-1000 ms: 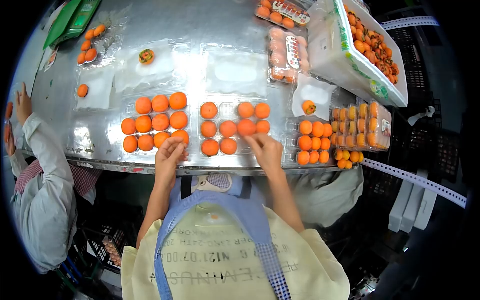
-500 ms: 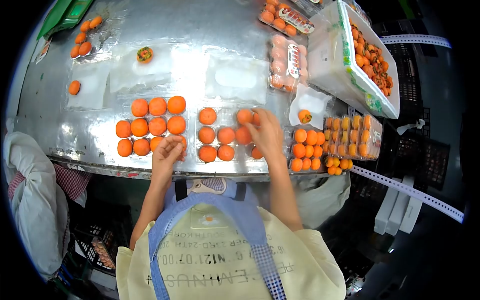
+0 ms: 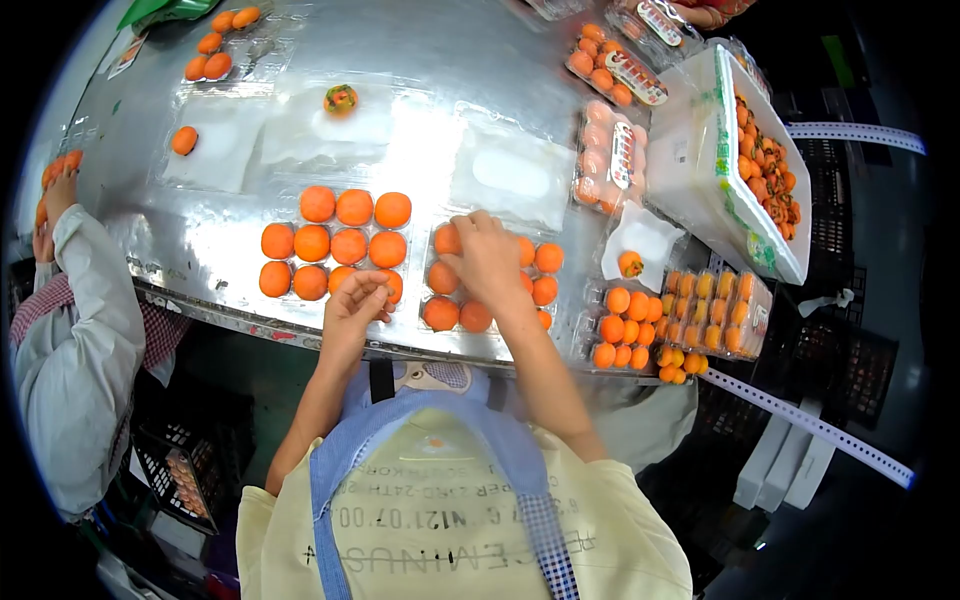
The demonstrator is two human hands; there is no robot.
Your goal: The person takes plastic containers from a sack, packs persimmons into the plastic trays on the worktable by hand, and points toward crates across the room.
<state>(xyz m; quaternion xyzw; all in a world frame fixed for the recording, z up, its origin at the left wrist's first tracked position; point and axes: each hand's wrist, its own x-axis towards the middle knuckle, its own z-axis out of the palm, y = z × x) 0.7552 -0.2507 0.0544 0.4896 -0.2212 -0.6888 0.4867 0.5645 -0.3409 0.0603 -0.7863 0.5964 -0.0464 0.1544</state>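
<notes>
My left hand [image 3: 357, 305] is over the lower right corner of a clear plastic tray filled with orange persimmons [image 3: 349, 246]. Its thumb and fingers are pinched together beside a persimmon [image 3: 393, 287]; anything between them is too small or hidden to make out. My right hand [image 3: 484, 257] is palm down over a second clear tray of persimmons [image 3: 441, 313], fingers curled among the fruit in the upper rows. The hand covers whatever lies under its fingers. Persimmons [image 3: 547, 258] show on both sides of it.
Behind lie open trays with white liners [image 3: 511, 175], one bearing a green-topped persimmon [image 3: 340, 100]. On the right are packed boxes [image 3: 612, 155], smaller fruit packs [image 3: 627, 330] and a tilted white foam box [image 3: 690, 130] of persimmons. A co-worker's sleeve [image 3: 90, 300] reaches in at left.
My right hand has moved left across its tray, uncovering persimmons on the right side. My left hand stays pinched near the same corner. The view has shifted, and a co-worker's hands now show at left.
</notes>
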